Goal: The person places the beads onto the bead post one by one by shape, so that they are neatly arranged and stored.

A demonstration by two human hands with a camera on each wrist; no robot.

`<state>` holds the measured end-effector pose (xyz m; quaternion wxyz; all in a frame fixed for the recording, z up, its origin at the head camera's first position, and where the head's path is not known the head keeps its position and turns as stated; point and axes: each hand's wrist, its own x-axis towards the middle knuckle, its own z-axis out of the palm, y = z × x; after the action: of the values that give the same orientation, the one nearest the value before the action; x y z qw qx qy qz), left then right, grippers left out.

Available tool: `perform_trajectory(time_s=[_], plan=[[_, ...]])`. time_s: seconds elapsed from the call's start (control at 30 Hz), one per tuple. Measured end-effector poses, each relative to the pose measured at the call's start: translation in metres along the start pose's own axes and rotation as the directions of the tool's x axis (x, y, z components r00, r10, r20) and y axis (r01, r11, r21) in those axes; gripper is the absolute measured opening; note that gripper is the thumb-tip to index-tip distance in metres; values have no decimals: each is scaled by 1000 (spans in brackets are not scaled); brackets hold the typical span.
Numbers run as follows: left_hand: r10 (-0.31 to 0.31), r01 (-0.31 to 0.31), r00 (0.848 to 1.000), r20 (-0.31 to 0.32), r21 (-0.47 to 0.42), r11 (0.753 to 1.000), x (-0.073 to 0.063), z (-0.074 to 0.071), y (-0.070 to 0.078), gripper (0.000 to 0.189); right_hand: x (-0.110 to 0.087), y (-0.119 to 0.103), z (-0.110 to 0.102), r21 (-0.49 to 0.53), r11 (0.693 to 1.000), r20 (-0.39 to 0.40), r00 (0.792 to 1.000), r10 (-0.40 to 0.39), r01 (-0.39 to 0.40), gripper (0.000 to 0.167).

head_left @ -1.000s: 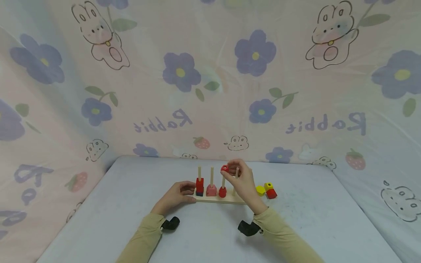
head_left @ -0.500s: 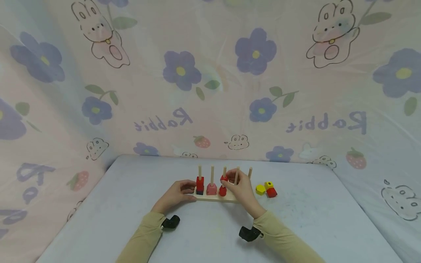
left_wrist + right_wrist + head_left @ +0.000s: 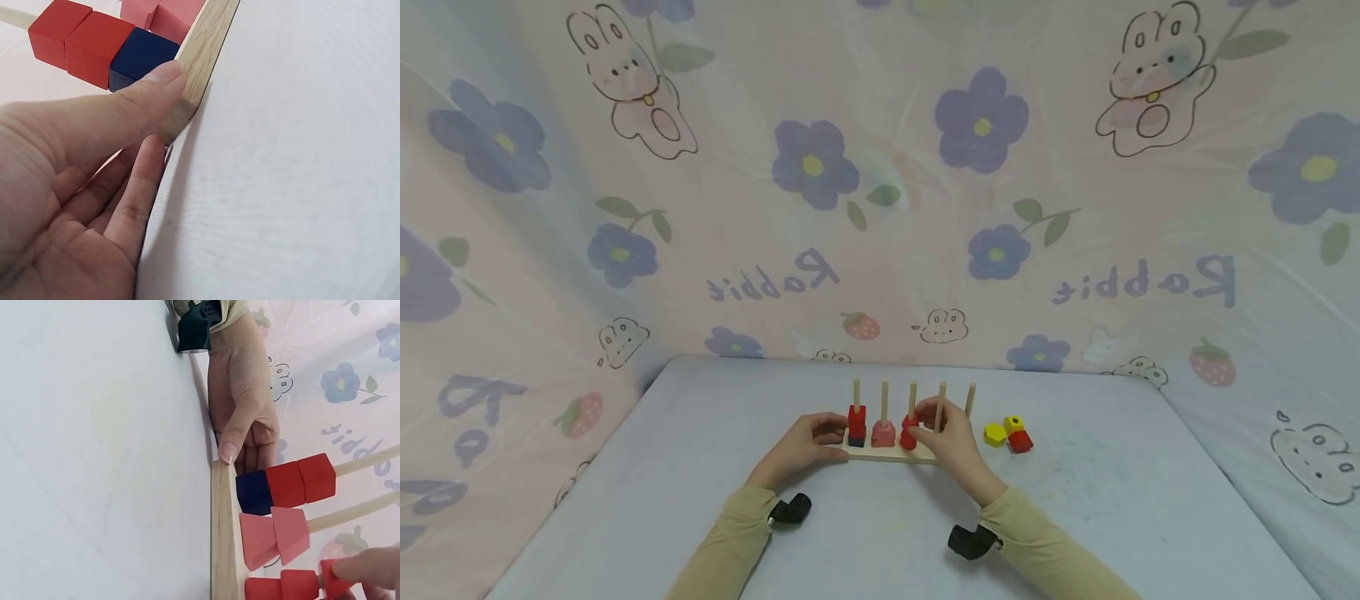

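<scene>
My left hand (image 3: 805, 442) grips the left end of a wooden peg stand (image 3: 887, 456), thumb on its front edge. My right hand (image 3: 961, 446) pinches a red block (image 3: 333, 582) threaded on the third peg, just above two other red blocks (image 3: 299, 585); a sliver of peg shows between. On the leftmost peg, two red cubes (image 3: 97, 47) sit over a dark blue block (image 3: 147, 55). Pink blocks (image 3: 289, 535) with slanted sides are stacked on the second peg. The fourth peg (image 3: 941, 404) and fifth peg (image 3: 971, 400) rise bare behind the right hand, their lower parts hidden.
Right of the stand lie a yellow hexagonal block (image 3: 996, 434), a yellow block with a hole (image 3: 1013, 422) and a red block (image 3: 1020, 442). A white cloth (image 3: 880, 533) covers the table. Behind it hangs a printed curtain (image 3: 880, 217).
My right hand has brought the red block from above the third peg down along it, close to the blocks below. My left hand has stayed on the stand's end.
</scene>
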<state>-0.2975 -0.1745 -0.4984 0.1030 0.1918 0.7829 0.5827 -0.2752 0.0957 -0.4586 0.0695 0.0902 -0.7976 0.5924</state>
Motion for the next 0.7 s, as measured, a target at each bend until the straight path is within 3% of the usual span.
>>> perform_trajectory(time_s=[0.17, 0.27, 0.5, 0.7], plan=[[-2, 2, 1000, 3, -4, 1000, 1, 0, 0, 54, -1, 1, -1, -2, 1000, 12, 1000, 17, -17, 26], [-10, 10, 1000, -4, -1, 1000, 4, -1, -9, 55, -1, 2, -2, 0, 1000, 18, 1000, 15, -15, 26], [-30, 30, 1000, -8, 9, 1000, 3, -1, -6, 56, -3, 4, -5, 19, 1000, 38, 999, -21, 20, 27], [-23, 23, 1000, -8, 17, 1000, 3, -1, -6, 56, -8, 1, -17, 24, 999, 123, 991, -42, 39, 41]])
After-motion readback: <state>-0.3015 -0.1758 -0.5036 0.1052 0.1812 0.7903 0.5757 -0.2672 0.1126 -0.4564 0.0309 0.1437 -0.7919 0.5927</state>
